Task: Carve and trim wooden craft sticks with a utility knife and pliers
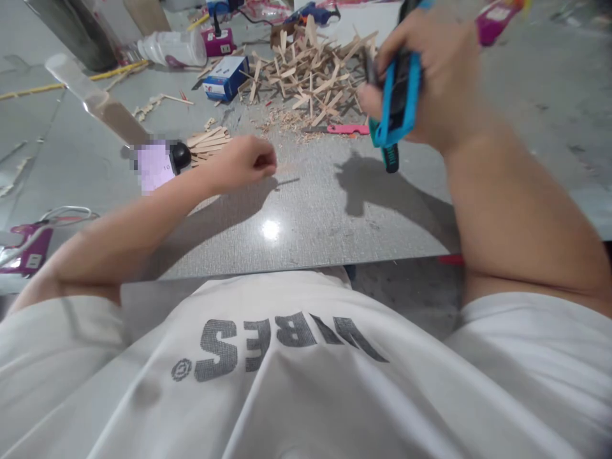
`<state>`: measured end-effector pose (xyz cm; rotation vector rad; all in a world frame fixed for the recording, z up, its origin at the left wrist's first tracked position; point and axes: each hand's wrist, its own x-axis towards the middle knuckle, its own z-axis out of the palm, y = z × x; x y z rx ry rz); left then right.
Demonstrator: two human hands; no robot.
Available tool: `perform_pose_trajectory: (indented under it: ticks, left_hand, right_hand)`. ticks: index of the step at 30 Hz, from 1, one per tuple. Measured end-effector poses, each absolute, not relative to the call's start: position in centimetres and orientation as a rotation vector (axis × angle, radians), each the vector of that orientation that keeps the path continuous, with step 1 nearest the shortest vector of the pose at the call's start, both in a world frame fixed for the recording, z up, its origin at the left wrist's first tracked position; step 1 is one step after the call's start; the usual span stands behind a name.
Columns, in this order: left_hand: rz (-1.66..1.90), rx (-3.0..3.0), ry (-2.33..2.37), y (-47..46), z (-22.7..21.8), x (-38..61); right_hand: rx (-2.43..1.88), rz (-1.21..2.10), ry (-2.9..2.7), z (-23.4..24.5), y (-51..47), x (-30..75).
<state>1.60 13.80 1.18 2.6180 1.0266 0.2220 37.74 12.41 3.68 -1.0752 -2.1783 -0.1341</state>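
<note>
My right hand (430, 76) is raised above the grey table (306, 210), closed around a blue and black glue gun (396, 102) whose handle points down. My left hand (243, 162) rests on the table with its fingers curled in a loose fist; what they pinch, if anything, is too small to make out. Just behind my left hand lies a small stack of flat wooden sticks (208, 140). Further back sits a large heap of glued wooden sticks (310, 70) with shavings in front of it.
A pink-handled cutter (342, 129) lies near the heap. A blue and white box (227, 78), a clear plastic bottle (172, 48), a black-tipped object (179, 156) and a magenta device with a white cable (26, 245) are also on the table.
</note>
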Motion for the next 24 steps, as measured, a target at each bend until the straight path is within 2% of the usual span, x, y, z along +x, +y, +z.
perform_pose_trajectory:
  ticks: [3,5,9,18,24]
  left_hand:
    - [0.029,2.468,0.974,9.6,1.9,-1.9]
    - [-0.054,2.383,0.932,7.2,1.9,-2.8]
    - [0.017,2.406,0.889,4.5,1.0,-2.7]
    - [0.243,2.534,0.768,3.9,-1.3,-3.2]
    - [0.218,2.604,0.739,3.2,-1.1,-4.7]
  right_hand:
    - [-1.019,-0.135,-2.435,1.1,13.6,36.6]
    - [-0.934,-0.295,-2.646,-0.8,14.1,35.5]
    - [-0.927,-0.486,-2.764,-3.0,13.4,33.9]
    - [-0.751,-0.209,-2.681,-1.8,11.6,34.3]
    - [-0.319,0.227,-2.508,-2.0,5.6,31.0]
